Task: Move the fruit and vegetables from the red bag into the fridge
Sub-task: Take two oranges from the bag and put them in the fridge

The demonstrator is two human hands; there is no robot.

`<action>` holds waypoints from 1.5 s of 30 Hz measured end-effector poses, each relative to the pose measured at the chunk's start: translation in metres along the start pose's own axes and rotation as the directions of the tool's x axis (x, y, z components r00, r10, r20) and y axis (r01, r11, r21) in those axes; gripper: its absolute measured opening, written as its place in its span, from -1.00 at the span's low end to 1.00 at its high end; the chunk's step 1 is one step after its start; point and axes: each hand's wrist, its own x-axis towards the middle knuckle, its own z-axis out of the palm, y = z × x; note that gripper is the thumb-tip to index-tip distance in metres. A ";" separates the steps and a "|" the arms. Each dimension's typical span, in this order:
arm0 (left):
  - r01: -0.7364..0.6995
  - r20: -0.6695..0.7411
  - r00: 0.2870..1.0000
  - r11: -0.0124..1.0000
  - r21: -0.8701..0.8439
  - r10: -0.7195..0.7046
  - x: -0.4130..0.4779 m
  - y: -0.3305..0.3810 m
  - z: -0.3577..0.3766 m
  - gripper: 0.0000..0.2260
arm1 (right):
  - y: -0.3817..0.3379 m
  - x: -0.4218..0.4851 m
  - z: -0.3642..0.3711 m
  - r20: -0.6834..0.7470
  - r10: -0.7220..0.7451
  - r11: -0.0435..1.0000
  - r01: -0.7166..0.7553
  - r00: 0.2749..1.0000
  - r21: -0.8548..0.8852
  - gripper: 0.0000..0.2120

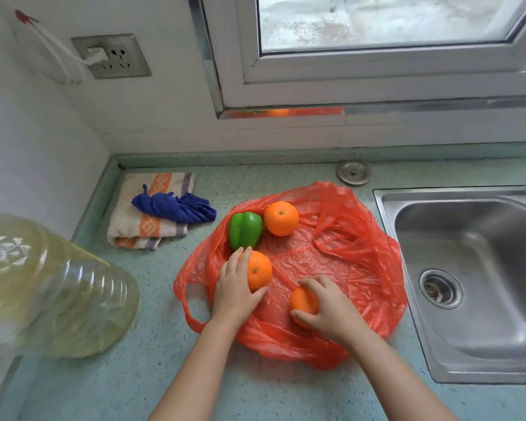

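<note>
The red bag (356,268) lies spread flat on the pale green counter. On it rest a green pepper (244,230) and, to its right, an orange (281,218). My left hand (236,287) wraps around a second orange (260,270) just below the pepper. My right hand (331,308) closes on a third orange (304,302) near the bag's front edge. Both held oranges still touch the bag. The fridge is out of view.
A steel sink (474,284) sits right of the bag. A folded striped towel (152,208) with a blue cloth (176,206) lies at the back left. A large clear plastic bottle (46,287) stands at the left edge. A window and a wall socket (113,56) are behind.
</note>
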 end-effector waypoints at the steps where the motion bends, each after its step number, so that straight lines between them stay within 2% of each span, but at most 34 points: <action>1: 0.012 -0.004 1.000 1.000 -0.026 -0.012 0.000 0.000 0.000 -0.24 | 0.001 0.000 0.000 0.011 0.018 1.000 -0.018 1.000 -0.009 -0.36; 5: 0.079 -0.011 0.997 0.984 -0.160 -0.082 -0.005 0.004 -0.004 -0.23 | 0.002 0.002 -0.004 0.080 0.096 0.995 -0.094 0.992 -0.034 -0.26; 9: 0.121 -0.049 0.989 0.950 -0.289 -0.141 -0.016 0.010 -0.011 -0.24 | 0.003 0.007 -0.009 0.128 0.107 0.994 -0.106 0.986 -0.016 -0.30; 11: 0.125 -0.064 0.986 0.932 -0.341 -0.156 -0.023 0.014 -0.014 -0.25 | 0.003 0.010 -0.011 0.071 0.084 0.992 -0.090 0.994 0.089 -0.34; 16: 0.123 -0.094 0.979 0.895 -0.429 -0.180 -0.039 0.023 -0.019 -0.26 | -0.001 0.020 -0.007 -0.182 0.035 0.959 0.019 0.983 0.284 -0.39; 20: 0.125 -0.101 0.976 0.881 -0.457 -0.191 -0.049 0.025 -0.021 -0.26 | 0.001 0.023 -0.001 -0.239 0.063 0.939 0.024 0.969 0.344 -0.32; 25: 0.109 -0.087 0.982 0.883 -0.456 -0.167 -0.054 0.026 -0.019 -0.26 | 0.013 0.008 0.000 -0.237 0.085 0.938 0.003 0.968 0.348 -0.27; 29: 0.083 -0.057 0.991 0.884 -0.461 -0.123 -0.055 0.030 -0.016 -0.26 | 0.015 -0.008 -0.001 -0.194 0.088 0.962 -0.033 0.977 0.272 -0.26; 40: 0.009 0.018 1.000 0.875 -0.484 0.000 -0.060 0.028 -0.019 -0.26 | 0.007 -0.036 0.002 -0.179 0.276 0.944 -0.231 0.944 0.234 -0.25; 42: -0.001 0.043 0.999 0.870 -0.493 0.025 -0.061 0.026 -0.021 -0.26 | 0.001 -0.043 0.002 -0.223 0.288 0.936 -0.226 0.931 0.268 -0.26; 45: -0.024 0.068 0.995 0.858 -0.514 0.069 -0.059 0.029 -0.023 -0.26 | -0.009 -0.060 -0.003 -0.365 0.301 0.922 -0.171 0.881 0.347 -0.25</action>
